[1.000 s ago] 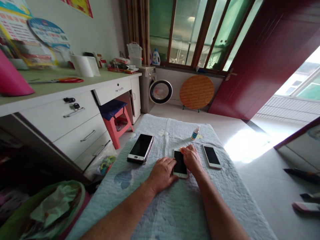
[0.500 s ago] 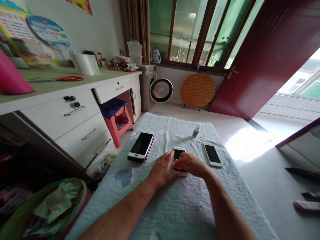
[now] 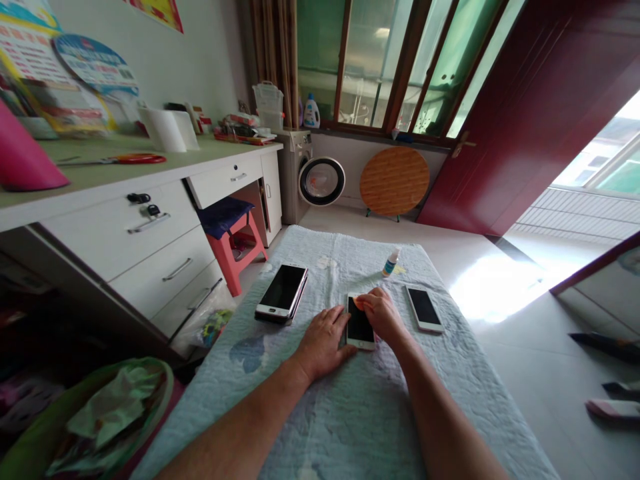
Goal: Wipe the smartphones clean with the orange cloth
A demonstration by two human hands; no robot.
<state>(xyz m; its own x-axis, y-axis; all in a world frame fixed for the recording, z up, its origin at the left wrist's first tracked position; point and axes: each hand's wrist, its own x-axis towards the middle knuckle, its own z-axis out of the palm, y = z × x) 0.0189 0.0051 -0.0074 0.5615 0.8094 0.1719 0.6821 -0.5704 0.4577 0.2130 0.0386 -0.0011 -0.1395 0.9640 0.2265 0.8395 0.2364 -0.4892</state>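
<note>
A white phone with a dark screen (image 3: 360,328) lies flat in the middle of a pale blue quilted cloth (image 3: 350,407). My left hand (image 3: 323,341) rests on the cloth against the phone's left edge, fingers on its side. My right hand (image 3: 383,313) presses a small orange cloth, mostly hidden under the fingers, on the top end of the screen. A second white phone (image 3: 424,309) lies to the right. Two stacked phones (image 3: 283,293) lie to the left. A small spray bottle (image 3: 391,262) lies farther back.
A white desk with drawers (image 3: 150,227) runs along the left, with a red stool (image 3: 233,240) under it. A green bag of waste (image 3: 100,420) sits at lower left. A washing machine (image 3: 310,177), a round wooden board (image 3: 394,181) and a dark red door (image 3: 525,113) stand beyond.
My right hand moved the orange cloth down the screen toward me, then back up to the phone's far end. My left hand kept its place at the phone's left edge.
</note>
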